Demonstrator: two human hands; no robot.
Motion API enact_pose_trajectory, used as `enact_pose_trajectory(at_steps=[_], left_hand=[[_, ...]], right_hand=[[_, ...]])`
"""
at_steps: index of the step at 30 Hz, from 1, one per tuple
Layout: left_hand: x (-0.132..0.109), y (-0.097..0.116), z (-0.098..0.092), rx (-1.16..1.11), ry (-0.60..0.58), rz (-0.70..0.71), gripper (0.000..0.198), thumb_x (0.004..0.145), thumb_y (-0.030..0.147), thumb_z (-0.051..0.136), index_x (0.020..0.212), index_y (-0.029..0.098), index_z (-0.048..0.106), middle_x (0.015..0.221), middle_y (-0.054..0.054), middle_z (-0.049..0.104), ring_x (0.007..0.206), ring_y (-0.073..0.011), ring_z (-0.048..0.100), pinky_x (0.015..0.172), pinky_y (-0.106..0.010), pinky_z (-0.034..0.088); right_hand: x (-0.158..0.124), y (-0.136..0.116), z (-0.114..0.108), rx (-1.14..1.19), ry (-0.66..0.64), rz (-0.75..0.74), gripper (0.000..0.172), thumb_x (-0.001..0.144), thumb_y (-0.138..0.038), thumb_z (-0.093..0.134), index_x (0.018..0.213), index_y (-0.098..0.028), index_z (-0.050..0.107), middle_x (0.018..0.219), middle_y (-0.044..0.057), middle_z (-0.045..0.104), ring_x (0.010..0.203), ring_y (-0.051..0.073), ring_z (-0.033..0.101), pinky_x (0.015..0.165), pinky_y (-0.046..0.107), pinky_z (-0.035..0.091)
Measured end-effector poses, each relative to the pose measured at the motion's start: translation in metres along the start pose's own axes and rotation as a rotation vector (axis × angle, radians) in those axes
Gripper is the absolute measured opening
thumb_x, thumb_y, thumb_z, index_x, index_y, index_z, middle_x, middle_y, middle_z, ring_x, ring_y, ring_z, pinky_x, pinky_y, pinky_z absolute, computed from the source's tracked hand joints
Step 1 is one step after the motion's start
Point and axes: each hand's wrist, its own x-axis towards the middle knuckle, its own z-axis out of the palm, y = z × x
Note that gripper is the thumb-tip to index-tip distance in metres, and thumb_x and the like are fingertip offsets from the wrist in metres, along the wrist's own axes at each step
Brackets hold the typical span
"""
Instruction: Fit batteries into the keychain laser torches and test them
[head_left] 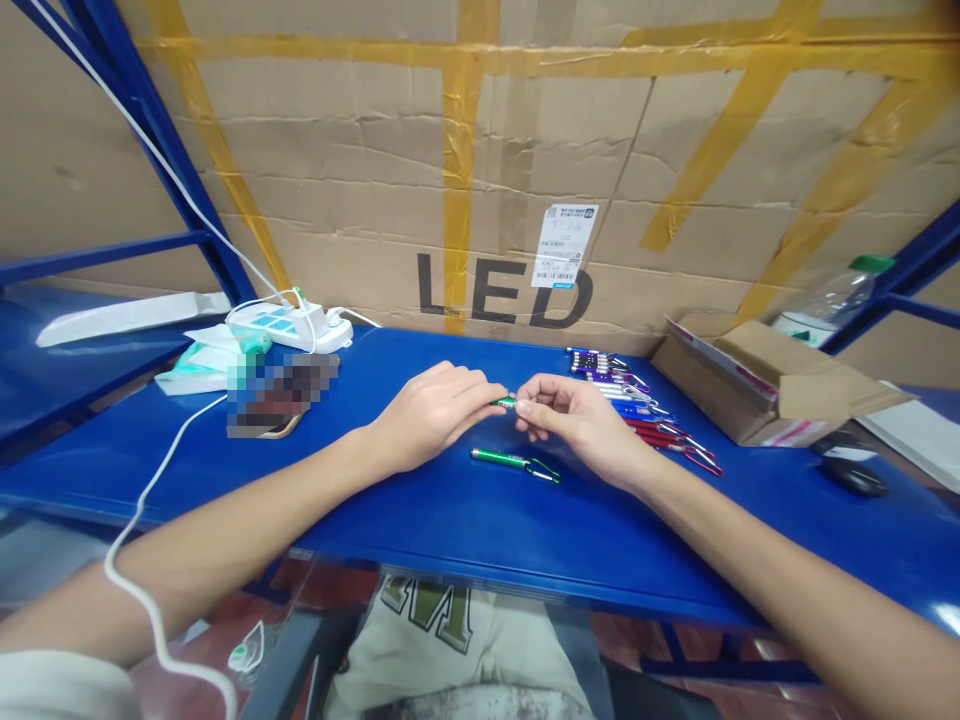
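Above the middle of the blue table (480, 520), my left hand (431, 412) is closed around a small green keychain flashlight (506, 401). My right hand (574, 415) pinches the same flashlight's end with its fingertips. Only a short green and silver piece shows between the two hands. A second green flashlight (514, 462) with a carabiner clip lies flat on the table just in front of my hands.
A row of several purple, blue and red flashlights (637, 405) lies right of my right hand. An open cardboard box (765, 390) and a black mouse (853, 476) sit further right. A white power strip (300, 325), tissues and a cable are at the left. A taped cardboard wall stands behind.
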Motion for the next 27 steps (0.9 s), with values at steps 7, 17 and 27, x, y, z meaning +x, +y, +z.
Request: enact_pose_trajectory(at_steps=[7, 17, 27], left_hand=[[0.002, 0.001, -0.009, 0.101, -0.058, 0.141, 0.03, 0.117, 0.029, 0.044, 0.121, 0.022, 0.073, 0.101, -0.008, 0.08, 0.09, -0.0204, 0.072, 0.08, -0.037, 0.05], [0.001, 0.004, 0.004, -0.175, -0.066, -0.194, 0.037, 0.117, 0.041, 0.045, 0.117, 0.018, 0.074, 0.107, -0.008, 0.079, 0.096, -0.0209, 0.073, 0.088, -0.034, 0.051], [0.005, 0.007, 0.001, -0.388, -0.093, -0.327, 0.026, 0.112, 0.034, 0.056, 0.115, 0.018, 0.076, 0.114, -0.006, 0.081, 0.104, -0.0226, 0.076, 0.096, -0.032, 0.056]], right_hand=[[-0.001, -0.005, -0.004, 0.318, -0.171, 0.255, 0.038, 0.079, -0.043, 0.094, 0.082, -0.019, 0.065, 0.071, -0.004, 0.061, 0.057, 0.009, 0.042, 0.062, 0.029, 0.046], [0.003, 0.007, -0.005, -0.253, 0.045, -0.181, 0.028, 0.102, -0.049, 0.069, 0.098, -0.021, 0.067, 0.088, 0.001, 0.068, 0.076, 0.017, 0.06, 0.069, 0.031, 0.05], [-0.005, 0.003, -0.011, -0.747, 0.059, -0.474, 0.014, 0.11, -0.031, 0.057, 0.103, -0.023, 0.065, 0.093, 0.004, 0.072, 0.081, 0.019, 0.064, 0.076, 0.031, 0.049]])
